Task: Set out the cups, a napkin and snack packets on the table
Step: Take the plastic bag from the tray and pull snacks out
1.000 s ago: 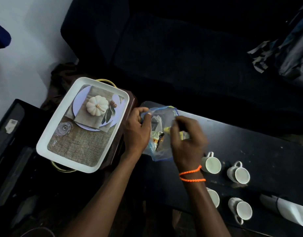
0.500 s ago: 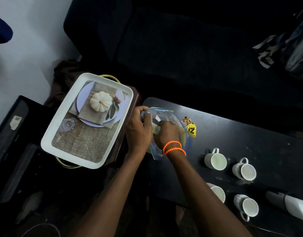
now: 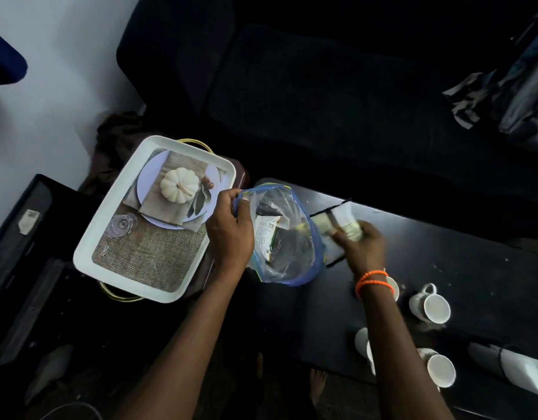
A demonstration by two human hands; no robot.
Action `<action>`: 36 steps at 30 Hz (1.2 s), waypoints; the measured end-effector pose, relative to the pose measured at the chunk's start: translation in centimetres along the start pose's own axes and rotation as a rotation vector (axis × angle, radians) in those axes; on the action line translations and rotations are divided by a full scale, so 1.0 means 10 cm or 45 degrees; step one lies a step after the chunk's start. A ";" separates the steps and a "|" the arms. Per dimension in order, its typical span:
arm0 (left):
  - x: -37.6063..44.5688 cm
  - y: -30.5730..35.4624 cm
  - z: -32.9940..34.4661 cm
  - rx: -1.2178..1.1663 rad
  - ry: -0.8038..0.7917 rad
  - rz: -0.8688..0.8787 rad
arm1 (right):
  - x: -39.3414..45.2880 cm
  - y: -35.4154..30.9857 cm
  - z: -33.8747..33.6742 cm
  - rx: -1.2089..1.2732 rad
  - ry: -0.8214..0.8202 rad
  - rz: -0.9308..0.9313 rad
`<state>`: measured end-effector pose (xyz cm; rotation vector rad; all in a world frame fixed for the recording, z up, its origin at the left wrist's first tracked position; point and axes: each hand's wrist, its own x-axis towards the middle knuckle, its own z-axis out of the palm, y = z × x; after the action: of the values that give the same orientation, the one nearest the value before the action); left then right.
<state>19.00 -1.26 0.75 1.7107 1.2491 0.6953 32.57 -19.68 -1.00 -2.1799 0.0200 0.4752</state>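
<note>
My left hand (image 3: 229,230) pinches the rim of a clear zip bag (image 3: 287,237) with a blue edge, holding it open over the left end of the black table (image 3: 461,262). Snack packets (image 3: 269,230) lie inside the bag. My right hand (image 3: 363,247), with orange bracelets on its wrist, is outside the bag to its right, closed on a blurred pale snack packet (image 3: 345,225) above the table. Several white cups (image 3: 431,304) stand on the table to the right, two partly hidden by my right arm. A rolled white napkin (image 3: 522,369) lies at the far right.
A white tray (image 3: 107,237) with a printed pumpkin picture rests on a stool left of the table, touching my left hand's side. A dark sofa (image 3: 322,95) runs behind the table, with crumpled cloth (image 3: 504,101) on its right end. A black case (image 3: 22,237) is at the far left.
My right hand has come out of the bag and moved right, now holding a pale packet. The yellow packet seen on the table earlier is hidden or blurred behind the hand.
</note>
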 end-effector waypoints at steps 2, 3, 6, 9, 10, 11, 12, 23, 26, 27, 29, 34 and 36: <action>-0.03 0.01 0.01 -0.011 -0.027 -0.005 | 0.05 0.15 0.20 -0.222 -0.132 0.097; -0.06 0.02 0.02 -0.015 -0.045 -0.004 | 0.04 0.15 0.26 -0.327 -0.109 0.111; -0.10 0.01 0.03 -0.046 -0.089 -0.003 | -0.08 -0.06 0.27 -0.208 0.233 -0.096; -0.13 -0.04 0.07 -0.074 -0.147 -0.001 | -0.40 -0.42 0.28 0.049 0.564 -0.646; -0.14 -0.06 0.08 -0.076 -0.148 0.009 | -0.53 -0.52 0.33 0.084 0.498 -0.793; -0.15 -0.06 0.09 -0.073 -0.144 0.025 | -0.60 -0.58 0.42 0.083 0.351 -0.859; -0.15 -0.07 0.10 -0.065 -0.148 0.041 | -0.61 -0.60 0.54 0.009 0.142 -0.813; -0.23 -0.13 0.13 -0.042 -0.277 0.127 | -0.28 -0.15 1.48 -0.211 -0.373 0.245; -0.17 -0.13 0.09 -0.030 -0.209 0.089 | -0.36 -0.30 1.29 -0.230 -0.310 0.106; -0.14 -0.13 0.08 -0.037 -0.196 0.075 | -0.42 -0.38 1.18 -0.232 -0.282 0.009; -0.10 -0.13 0.06 -0.044 -0.182 0.048 | -0.58 -0.54 0.90 -0.201 -0.245 -0.169; -0.01 -0.23 0.01 -0.052 -0.104 -0.140 | -0.85 -0.78 -0.09 -0.017 -0.057 -0.404; 0.02 -0.24 -0.02 -0.042 -0.078 -0.182 | -0.76 -0.70 -0.37 0.159 -0.003 -0.290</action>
<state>17.80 -0.78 -1.27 1.5864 1.2962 0.5719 27.98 -19.45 8.99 -2.0289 -0.1931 0.3372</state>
